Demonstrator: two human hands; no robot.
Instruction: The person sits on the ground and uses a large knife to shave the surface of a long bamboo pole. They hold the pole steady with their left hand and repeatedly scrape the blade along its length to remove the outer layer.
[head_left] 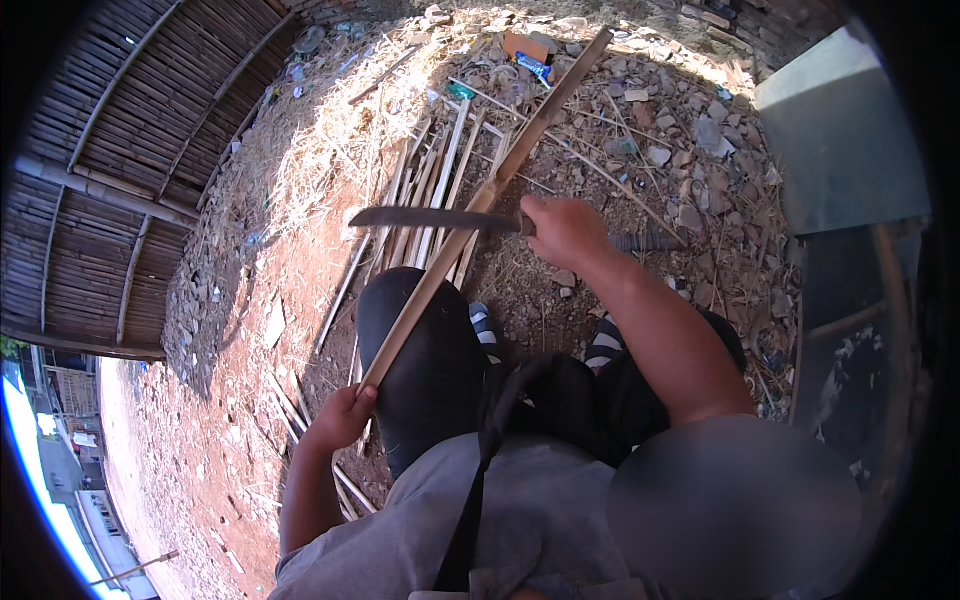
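Observation:
My left hand (342,416) is closed round the near end of a long split bamboo strip (412,318), which slants over my left knee toward the far right. In my right hand (562,232) is the handle of a machete (435,219). Its dark blade points left and crosses the strip near the middle; whether it touches the strip I cannot tell. Beneath both, a bundle of thin bamboo strips (428,180) lies on the ground beyond my knees.
More loose strips (345,488) lie beside my left arm. Stones and rubble (690,180) cover the ground at the right, with a blue wrapper (534,68) farther back. A slatted bamboo wall (100,110) stands at the left, a pale green panel (845,140) at the right.

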